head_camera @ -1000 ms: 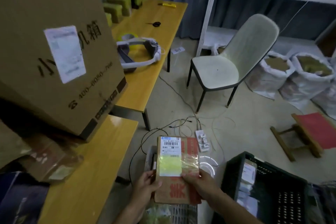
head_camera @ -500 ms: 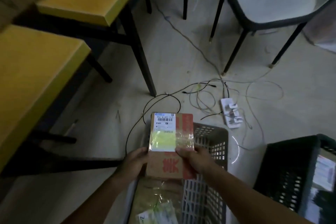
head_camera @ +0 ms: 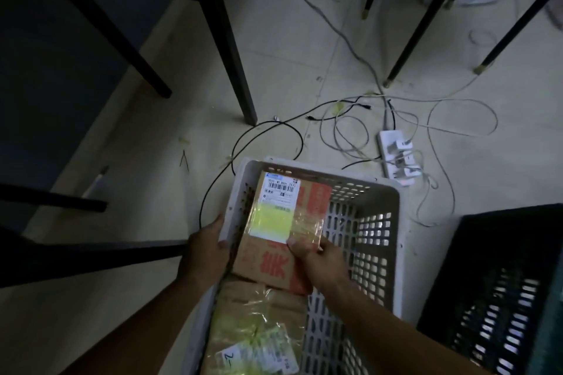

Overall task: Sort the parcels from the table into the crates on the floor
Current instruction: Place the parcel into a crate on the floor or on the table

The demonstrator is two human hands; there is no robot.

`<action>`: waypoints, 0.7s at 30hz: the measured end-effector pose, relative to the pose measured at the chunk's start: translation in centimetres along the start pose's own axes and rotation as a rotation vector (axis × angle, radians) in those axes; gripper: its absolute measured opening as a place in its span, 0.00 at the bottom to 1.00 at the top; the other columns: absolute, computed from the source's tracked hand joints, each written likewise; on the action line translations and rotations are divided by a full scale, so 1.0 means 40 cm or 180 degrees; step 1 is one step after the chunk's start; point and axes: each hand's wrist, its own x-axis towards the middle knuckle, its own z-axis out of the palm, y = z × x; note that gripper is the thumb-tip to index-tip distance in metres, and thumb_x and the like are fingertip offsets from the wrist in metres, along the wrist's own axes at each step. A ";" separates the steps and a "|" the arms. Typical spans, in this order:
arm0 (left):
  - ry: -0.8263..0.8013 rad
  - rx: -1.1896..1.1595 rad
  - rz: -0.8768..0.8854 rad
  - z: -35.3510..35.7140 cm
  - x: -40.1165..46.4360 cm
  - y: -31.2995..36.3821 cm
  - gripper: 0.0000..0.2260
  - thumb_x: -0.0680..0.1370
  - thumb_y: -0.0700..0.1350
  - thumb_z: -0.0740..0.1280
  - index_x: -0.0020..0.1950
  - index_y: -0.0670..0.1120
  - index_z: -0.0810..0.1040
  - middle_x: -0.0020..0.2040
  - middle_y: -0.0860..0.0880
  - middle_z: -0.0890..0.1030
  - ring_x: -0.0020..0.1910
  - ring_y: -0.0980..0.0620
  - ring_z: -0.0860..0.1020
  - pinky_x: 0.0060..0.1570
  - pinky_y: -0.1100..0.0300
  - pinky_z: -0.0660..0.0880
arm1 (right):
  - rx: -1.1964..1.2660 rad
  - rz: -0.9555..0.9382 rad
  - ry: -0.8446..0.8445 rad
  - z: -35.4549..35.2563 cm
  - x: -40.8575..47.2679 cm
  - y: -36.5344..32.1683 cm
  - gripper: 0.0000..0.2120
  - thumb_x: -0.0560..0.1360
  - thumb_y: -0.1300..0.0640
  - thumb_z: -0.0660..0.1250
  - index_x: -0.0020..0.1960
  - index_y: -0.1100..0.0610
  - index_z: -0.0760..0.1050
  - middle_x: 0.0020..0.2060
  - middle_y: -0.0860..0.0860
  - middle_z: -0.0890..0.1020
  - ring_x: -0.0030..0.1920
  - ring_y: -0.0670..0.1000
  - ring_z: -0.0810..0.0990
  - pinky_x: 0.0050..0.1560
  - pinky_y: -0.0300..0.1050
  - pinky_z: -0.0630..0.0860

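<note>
Both hands are on a flat brown cardboard parcel with red print and a white barcode label (head_camera: 281,222), holding it tilted inside the white perforated plastic crate (head_camera: 374,222) on the floor. The left hand (head_camera: 205,248) is at the parcel's left edge, right where the crate's left wall runs, thumb hooked over toward the box. You can't see its fingers under there, so how it grips isn't totally clear, but it looks wrapped on the edge. The right hand (head_camera: 316,259) pinches the parcel from the right side, thumb pressed on top just below the yellow strip of the label, fingers tucked underneath. The far end of the parcel sits up near the crate's far wall, well ahead of both hands, and the near end is between the wrists. Under the forearms, closer to the person, there's another brown parcel wrapped in clear tape with a yellowish label (head_camera: 259,332) already lying in the same crate. Off to the right of the right arm is a black perforated plastic crate (head_camera: 493,292), also on the floor, too dark to make out what's in it. Past the hands, on the pale floor, there's a white power strip (head_camera: 396,155) with plugs in it and a mess of black and white cables (head_camera: 350,119), plus black table legs (head_camera: 231,49) to the upper left and chair legs (head_camera: 417,30) to the upper right.
</note>
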 end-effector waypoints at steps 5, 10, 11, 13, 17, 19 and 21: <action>0.0017 0.0127 0.0057 0.003 0.001 0.007 0.30 0.79 0.32 0.61 0.78 0.53 0.65 0.50 0.46 0.84 0.38 0.55 0.78 0.28 0.77 0.66 | 0.0020 0.0184 -0.0089 0.066 0.069 -0.010 0.20 0.71 0.44 0.76 0.59 0.51 0.80 0.47 0.47 0.87 0.47 0.51 0.87 0.55 0.54 0.83; -0.0003 0.0005 0.0098 0.016 0.007 -0.011 0.30 0.78 0.32 0.65 0.78 0.52 0.66 0.59 0.50 0.83 0.46 0.55 0.80 0.34 0.76 0.70 | -0.0165 0.0419 0.0038 0.093 0.154 0.016 0.18 0.76 0.47 0.73 0.63 0.54 0.78 0.51 0.50 0.85 0.50 0.52 0.84 0.54 0.49 0.82; -0.0008 -0.0007 0.0120 0.017 0.008 -0.012 0.30 0.78 0.32 0.65 0.78 0.52 0.66 0.57 0.52 0.83 0.46 0.56 0.80 0.35 0.76 0.70 | -0.0218 0.0417 0.0060 0.097 0.167 0.022 0.19 0.76 0.47 0.72 0.64 0.54 0.78 0.54 0.51 0.85 0.53 0.53 0.84 0.57 0.51 0.81; 0.0011 -0.0010 0.0162 0.017 0.012 -0.020 0.29 0.79 0.31 0.63 0.77 0.52 0.67 0.53 0.55 0.81 0.45 0.59 0.79 0.36 0.78 0.71 | -0.0375 0.0361 0.0106 0.114 0.189 0.041 0.21 0.76 0.46 0.72 0.65 0.53 0.75 0.57 0.52 0.83 0.56 0.55 0.82 0.60 0.51 0.79; 0.0014 0.0089 0.0089 0.023 0.029 -0.041 0.28 0.81 0.33 0.62 0.79 0.52 0.64 0.65 0.49 0.80 0.50 0.59 0.76 0.39 0.77 0.69 | -0.0546 0.0334 0.0189 0.136 0.221 0.073 0.16 0.77 0.49 0.70 0.62 0.55 0.76 0.50 0.50 0.83 0.45 0.48 0.81 0.47 0.44 0.79; 0.0000 0.0142 0.0087 0.027 0.033 -0.047 0.28 0.81 0.34 0.62 0.79 0.53 0.64 0.68 0.47 0.78 0.50 0.59 0.76 0.36 0.78 0.66 | -0.0699 0.0324 0.0231 0.136 0.238 0.082 0.15 0.78 0.49 0.70 0.60 0.55 0.77 0.47 0.49 0.82 0.43 0.46 0.79 0.43 0.41 0.76; 0.0001 0.0171 0.0097 0.030 0.034 -0.047 0.28 0.81 0.34 0.62 0.79 0.52 0.64 0.67 0.48 0.79 0.50 0.61 0.76 0.34 0.80 0.66 | -0.0799 0.0339 0.0236 0.130 0.243 0.081 0.15 0.78 0.48 0.70 0.60 0.54 0.77 0.47 0.49 0.81 0.42 0.47 0.78 0.40 0.39 0.73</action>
